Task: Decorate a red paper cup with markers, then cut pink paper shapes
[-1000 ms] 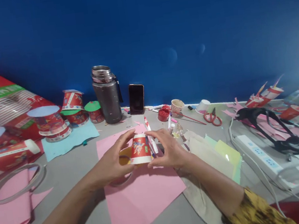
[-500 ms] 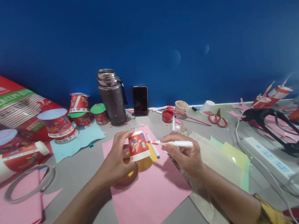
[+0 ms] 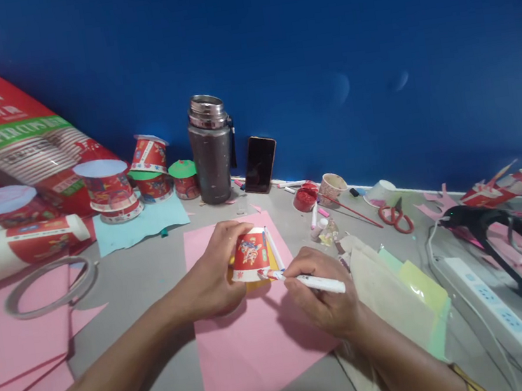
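Note:
My left hand (image 3: 220, 268) is closed around the side of a red and white printed paper cup (image 3: 250, 252), its wide rim facing down. In my right hand (image 3: 322, 290) is a white marker (image 3: 318, 283), held like a pen. Its tip is at the cup's white rim band; whether it touches I cannot tell for sure. Under both hands spreads a pink sheet of paper (image 3: 245, 364). Partly hidden behind the cup lie something yellow (image 3: 274, 263) and another white marker (image 3: 274, 248).
A steel flask (image 3: 211, 154) and a phone (image 3: 261, 165) stand by the blue wall. Decorated cups (image 3: 108, 186) and a paper-cup bag (image 3: 17, 134) are at left. Red scissors (image 3: 396, 216), a cloth (image 3: 388, 287) and a power strip (image 3: 492, 306) lie at right. A tape roll (image 3: 52, 287) rests at left.
The marker's tip has moved down and left to the cup's lower rim. The cup has turned more upright in my left hand. The view has tilted and shifted slightly.

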`<state>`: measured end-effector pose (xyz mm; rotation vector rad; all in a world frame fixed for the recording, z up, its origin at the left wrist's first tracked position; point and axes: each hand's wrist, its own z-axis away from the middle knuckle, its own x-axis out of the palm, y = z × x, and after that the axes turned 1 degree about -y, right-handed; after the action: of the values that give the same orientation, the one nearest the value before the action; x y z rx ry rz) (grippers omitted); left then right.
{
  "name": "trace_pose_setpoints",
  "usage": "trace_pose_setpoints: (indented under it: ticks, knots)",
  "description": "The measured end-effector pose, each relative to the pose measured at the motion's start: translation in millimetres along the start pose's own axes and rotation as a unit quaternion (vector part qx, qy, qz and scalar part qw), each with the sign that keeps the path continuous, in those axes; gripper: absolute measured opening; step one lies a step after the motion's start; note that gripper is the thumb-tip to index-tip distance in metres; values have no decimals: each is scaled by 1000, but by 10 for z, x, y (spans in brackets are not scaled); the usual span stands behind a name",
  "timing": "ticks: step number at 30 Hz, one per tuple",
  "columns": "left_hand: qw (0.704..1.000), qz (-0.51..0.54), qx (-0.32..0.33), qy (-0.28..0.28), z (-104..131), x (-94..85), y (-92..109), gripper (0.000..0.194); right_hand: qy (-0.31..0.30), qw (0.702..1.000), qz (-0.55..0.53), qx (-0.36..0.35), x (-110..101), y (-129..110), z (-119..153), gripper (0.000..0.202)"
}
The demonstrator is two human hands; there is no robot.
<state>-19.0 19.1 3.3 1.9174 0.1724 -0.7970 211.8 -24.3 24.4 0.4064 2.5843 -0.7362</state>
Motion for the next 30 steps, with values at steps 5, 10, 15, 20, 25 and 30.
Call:
trace_pose_setpoints:
  ticks: [5, 10, 15, 20, 25, 30]
  knots:
    - [1000, -12, 21, -9, 23, 5, -34, 78, -6, 1000, -8, 2, 9, 3, 16, 12]
    - [1000, 4, 11, -12, 32, 11, -33, 80, -10, 1000, -10, -1, 7, -14, 3, 12]
    - [1000, 4, 19, -12, 24, 9, -14, 77, -13, 1000, -1, -3, -1, -5, -5, 11]
    - [1000, 5, 24, -10, 24, -1, 9, 78, -11, 1000, 7, 0, 12, 8, 9, 11]
    - [1000, 10, 15, -10, 18, 13, -6, 78, -32, 999, 3, 14, -1, 0, 5, 13]
    - [1000, 21, 9, -17, 17, 8, 13, 78, -20, 1000, -10, 7, -2, 0, 3, 12]
